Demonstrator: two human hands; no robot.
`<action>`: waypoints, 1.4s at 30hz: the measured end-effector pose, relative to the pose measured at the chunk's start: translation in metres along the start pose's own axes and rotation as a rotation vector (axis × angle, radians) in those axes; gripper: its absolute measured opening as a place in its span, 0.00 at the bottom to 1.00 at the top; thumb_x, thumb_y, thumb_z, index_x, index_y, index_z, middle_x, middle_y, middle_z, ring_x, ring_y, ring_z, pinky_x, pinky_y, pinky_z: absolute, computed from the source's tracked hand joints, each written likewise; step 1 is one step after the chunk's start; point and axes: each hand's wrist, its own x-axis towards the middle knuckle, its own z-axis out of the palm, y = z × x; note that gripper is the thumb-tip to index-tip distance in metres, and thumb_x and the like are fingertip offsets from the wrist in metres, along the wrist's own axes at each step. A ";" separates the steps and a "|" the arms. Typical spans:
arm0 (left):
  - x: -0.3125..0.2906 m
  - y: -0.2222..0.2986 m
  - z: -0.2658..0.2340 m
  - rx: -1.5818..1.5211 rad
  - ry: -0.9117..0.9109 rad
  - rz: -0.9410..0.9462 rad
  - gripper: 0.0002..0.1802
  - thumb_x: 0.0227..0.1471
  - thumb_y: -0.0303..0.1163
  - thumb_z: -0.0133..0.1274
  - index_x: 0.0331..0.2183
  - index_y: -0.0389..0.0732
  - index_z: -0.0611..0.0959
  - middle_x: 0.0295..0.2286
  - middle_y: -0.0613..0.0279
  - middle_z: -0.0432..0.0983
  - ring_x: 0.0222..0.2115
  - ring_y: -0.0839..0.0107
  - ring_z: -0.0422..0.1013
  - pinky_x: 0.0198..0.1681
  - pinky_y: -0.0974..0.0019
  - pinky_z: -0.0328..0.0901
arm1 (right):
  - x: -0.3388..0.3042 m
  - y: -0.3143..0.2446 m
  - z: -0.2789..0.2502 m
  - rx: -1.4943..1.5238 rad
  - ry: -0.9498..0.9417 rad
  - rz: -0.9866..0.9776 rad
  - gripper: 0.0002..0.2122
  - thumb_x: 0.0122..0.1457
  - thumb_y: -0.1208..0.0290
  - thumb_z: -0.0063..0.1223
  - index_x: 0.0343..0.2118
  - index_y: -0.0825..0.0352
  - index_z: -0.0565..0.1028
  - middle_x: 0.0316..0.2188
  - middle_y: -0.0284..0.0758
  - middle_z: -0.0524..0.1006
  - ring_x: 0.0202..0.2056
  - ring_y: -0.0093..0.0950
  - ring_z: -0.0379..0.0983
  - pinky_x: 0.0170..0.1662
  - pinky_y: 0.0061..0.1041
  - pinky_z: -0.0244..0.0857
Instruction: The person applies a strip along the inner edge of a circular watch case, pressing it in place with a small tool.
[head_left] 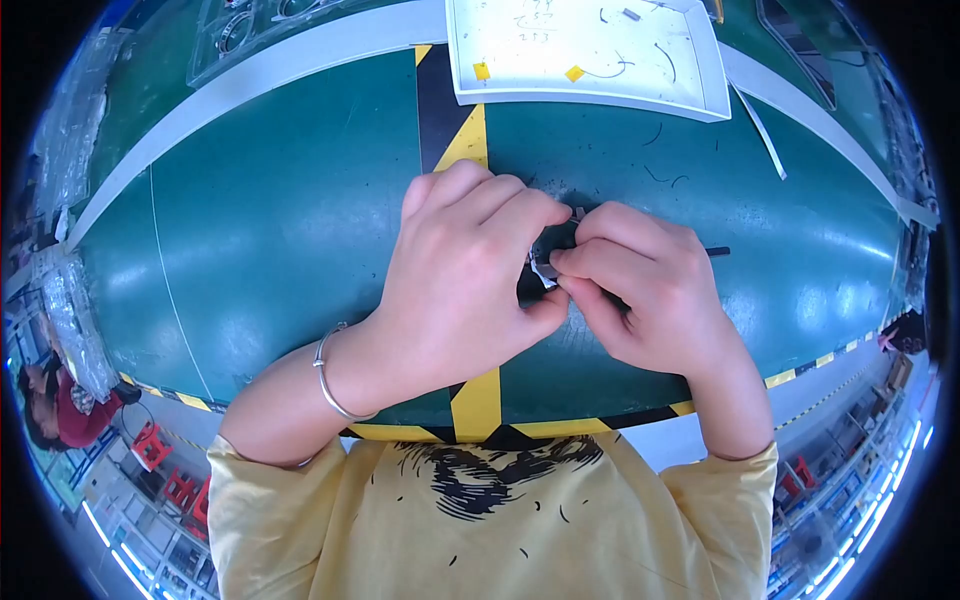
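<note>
Close together over the green work mat, my two hands meet at a small dark part [530,290] with a silvery-white bit [543,271] on it. My left hand [455,260], palm down with a metal bangle at the wrist, curls its thumb and fingers round the part. The thumb and forefinger of my right hand [650,285] pinch at the silvery bit. Much of the part is hidden by my fingers, so its kind is unclear. A short dark stick [718,251] shows beyond the right knuckles; whether that hand holds it, I cannot tell.
A white tray [590,98] with small yellow pieces and dark wire scraps stands at the far side. Right of it lies a thin pale strip [762,135]. Yellow-black tape [476,410] crosses the mat [270,230] and edges it. Another person [75,410] is at the far left.
</note>
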 end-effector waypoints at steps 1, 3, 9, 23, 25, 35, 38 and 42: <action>0.000 0.000 0.001 -0.004 -0.002 0.001 0.22 0.29 0.30 0.68 0.35 0.44 0.84 0.24 0.69 0.72 0.33 0.65 0.69 0.41 0.61 0.58 | -0.001 0.000 -0.001 -0.002 -0.007 0.004 0.07 0.46 0.83 0.64 0.29 0.67 0.80 0.28 0.34 0.75 0.25 0.33 0.74 0.25 0.29 0.68; 0.001 0.000 0.001 0.019 -0.010 0.009 0.21 0.29 0.30 0.68 0.34 0.44 0.84 0.25 0.69 0.72 0.33 0.65 0.69 0.41 0.61 0.58 | -0.002 -0.002 0.006 -0.032 0.030 0.017 0.07 0.46 0.83 0.64 0.29 0.66 0.80 0.28 0.34 0.75 0.25 0.33 0.74 0.25 0.29 0.67; 0.000 -0.001 0.001 0.013 -0.009 0.004 0.21 0.29 0.31 0.68 0.33 0.44 0.84 0.25 0.68 0.72 0.33 0.65 0.68 0.40 0.61 0.58 | -0.002 -0.001 0.004 -0.040 0.046 0.013 0.07 0.46 0.83 0.64 0.29 0.67 0.80 0.28 0.34 0.75 0.25 0.33 0.74 0.25 0.29 0.68; 0.001 -0.001 0.002 0.017 0.003 0.014 0.21 0.29 0.31 0.68 0.33 0.43 0.83 0.24 0.69 0.72 0.32 0.65 0.68 0.40 0.61 0.58 | -0.002 -0.002 0.005 -0.040 0.009 0.022 0.07 0.46 0.82 0.64 0.29 0.66 0.80 0.29 0.34 0.75 0.25 0.32 0.74 0.25 0.29 0.68; 0.001 -0.001 0.002 0.026 0.000 0.015 0.21 0.29 0.31 0.68 0.33 0.43 0.83 0.24 0.69 0.72 0.32 0.65 0.68 0.40 0.61 0.58 | -0.001 -0.003 0.010 -0.068 0.078 0.032 0.07 0.46 0.82 0.65 0.29 0.65 0.80 0.29 0.33 0.75 0.25 0.32 0.75 0.25 0.29 0.68; 0.000 0.001 0.003 0.040 0.014 0.011 0.20 0.29 0.31 0.68 0.32 0.43 0.83 0.24 0.68 0.72 0.33 0.64 0.68 0.40 0.60 0.58 | -0.003 -0.003 0.008 -0.073 0.069 0.051 0.07 0.46 0.82 0.64 0.29 0.66 0.80 0.29 0.33 0.75 0.26 0.33 0.75 0.26 0.29 0.69; 0.000 0.001 0.002 0.043 0.012 0.006 0.20 0.29 0.31 0.68 0.32 0.43 0.83 0.24 0.68 0.71 0.33 0.65 0.68 0.40 0.60 0.58 | -0.001 -0.001 0.004 -0.032 0.041 0.040 0.07 0.46 0.82 0.65 0.29 0.66 0.80 0.29 0.34 0.75 0.26 0.33 0.75 0.26 0.29 0.69; -0.001 0.001 0.003 0.045 0.016 0.005 0.21 0.28 0.31 0.68 0.33 0.43 0.83 0.24 0.69 0.72 0.33 0.64 0.68 0.40 0.60 0.58 | -0.003 -0.002 0.007 -0.024 0.022 0.052 0.07 0.46 0.82 0.65 0.30 0.66 0.80 0.29 0.34 0.75 0.26 0.33 0.75 0.26 0.29 0.69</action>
